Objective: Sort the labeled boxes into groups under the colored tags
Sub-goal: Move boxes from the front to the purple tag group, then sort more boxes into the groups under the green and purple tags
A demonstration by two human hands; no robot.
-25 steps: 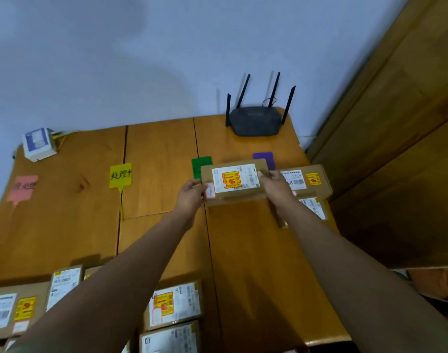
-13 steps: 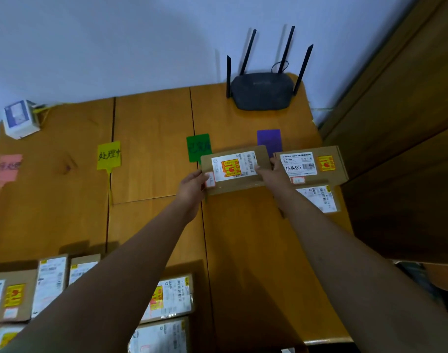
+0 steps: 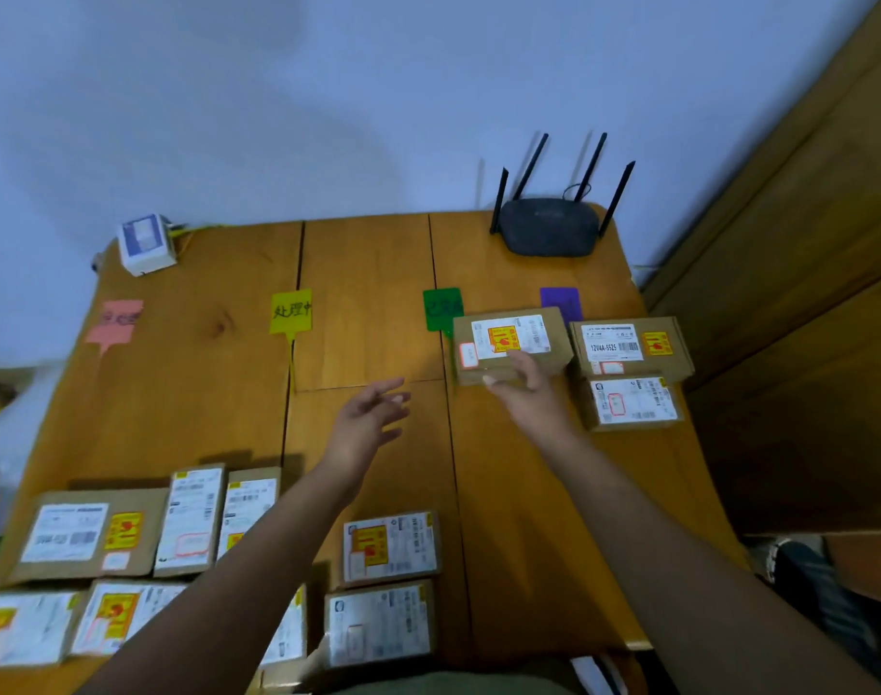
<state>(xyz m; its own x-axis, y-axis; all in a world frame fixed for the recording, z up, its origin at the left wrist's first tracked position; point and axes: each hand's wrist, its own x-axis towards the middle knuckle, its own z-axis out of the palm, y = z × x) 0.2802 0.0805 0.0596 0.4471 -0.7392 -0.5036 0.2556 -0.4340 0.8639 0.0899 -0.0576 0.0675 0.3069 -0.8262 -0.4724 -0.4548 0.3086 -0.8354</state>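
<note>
Head view: hands (image 3: 371, 418) outstretched, seemingly relaxed

Wooden table (image 3: 378, 253), planks running front to back. At the far edge there's a black router (image 3: 549, 228) on the right and a small white box (image 3: 145, 243) in the left corner. Across the middle sit a pink tag (image 3: 117, 321), yellow tag (image 3: 290, 311), green tag (image 3: 441, 308) and purple tag (image 3: 561, 301). A cardboard box (image 3: 508, 338) lies by the green and purple ones, overlapping both. Just right of it are a second box (image 3: 629, 346) and a third box (image 3: 631, 401) in front. More labelled boxes (image 3: 388, 546) crowd the near left edge.
</note>
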